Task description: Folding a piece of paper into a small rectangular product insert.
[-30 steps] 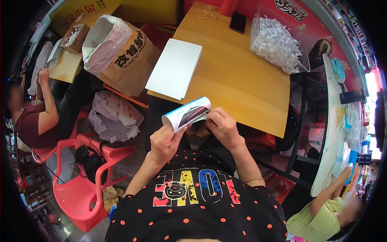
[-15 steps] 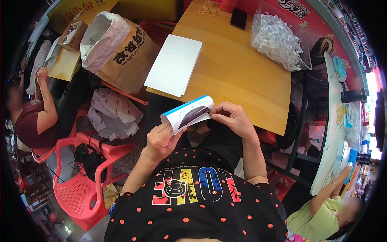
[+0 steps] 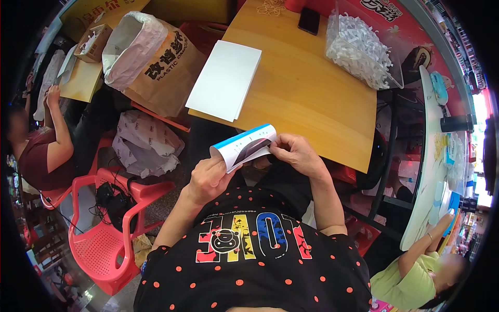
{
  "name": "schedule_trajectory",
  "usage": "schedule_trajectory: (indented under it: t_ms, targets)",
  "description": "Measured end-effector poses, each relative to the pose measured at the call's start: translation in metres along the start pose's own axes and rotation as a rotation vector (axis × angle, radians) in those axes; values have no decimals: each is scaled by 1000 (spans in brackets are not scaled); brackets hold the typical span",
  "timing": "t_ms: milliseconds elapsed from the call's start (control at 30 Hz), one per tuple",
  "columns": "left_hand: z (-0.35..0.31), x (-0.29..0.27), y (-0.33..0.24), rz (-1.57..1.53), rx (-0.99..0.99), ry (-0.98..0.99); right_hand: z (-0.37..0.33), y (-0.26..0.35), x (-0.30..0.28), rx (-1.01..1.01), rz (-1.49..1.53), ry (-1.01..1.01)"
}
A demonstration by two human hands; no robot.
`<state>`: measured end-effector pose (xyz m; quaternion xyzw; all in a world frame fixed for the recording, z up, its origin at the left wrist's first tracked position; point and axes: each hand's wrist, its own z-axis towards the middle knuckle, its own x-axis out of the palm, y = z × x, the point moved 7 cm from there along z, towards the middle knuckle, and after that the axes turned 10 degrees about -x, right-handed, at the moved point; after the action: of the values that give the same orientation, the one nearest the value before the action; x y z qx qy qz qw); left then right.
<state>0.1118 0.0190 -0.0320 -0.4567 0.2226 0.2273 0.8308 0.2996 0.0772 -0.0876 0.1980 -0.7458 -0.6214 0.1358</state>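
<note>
A curled printed paper sheet (image 3: 243, 144), white with a blue edge and a dark picture, is bent over on itself between my hands above my lap. My left hand (image 3: 208, 179) is closed on its left end, the fingertips partly hidden inside the curl. The thumb and fingers of my right hand (image 3: 296, 153) pinch its right end. Just beyond, a stack of white paper sheets (image 3: 224, 80) lies on the left part of the wooden table (image 3: 312, 99), apart from both hands.
A clear bin (image 3: 358, 49) full of white paper strips and a black phone (image 3: 309, 21) are on the table's far side. Left stand a big brown paper sack (image 3: 161, 73) and a red plastic chair (image 3: 104, 244). Other people sit at the left and the lower right.
Both hands keep their grip on the curled sheet. It has shifted very slightly, and its left end looks a little more open. The view has moved slightly too.
</note>
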Motion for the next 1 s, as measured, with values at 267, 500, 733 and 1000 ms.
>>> schedule_trajectory:
  t_ms: [267, 500, 733, 1000]
  targets:
    - [-1, 1, 7, 8, 2, -40, -26, 23, -12, -164, 155, -66]
    - [5, 3, -3, 33, 33, -15, -9, 8, -15, -154, -44, -156]
    - [10, 4, -12, 41, 81, 22, -8, -6, -11, -73, -9, -90]
    - [0, 27, 1, 72, 82, 95, -39, 53, 12, -296, 43, 113]
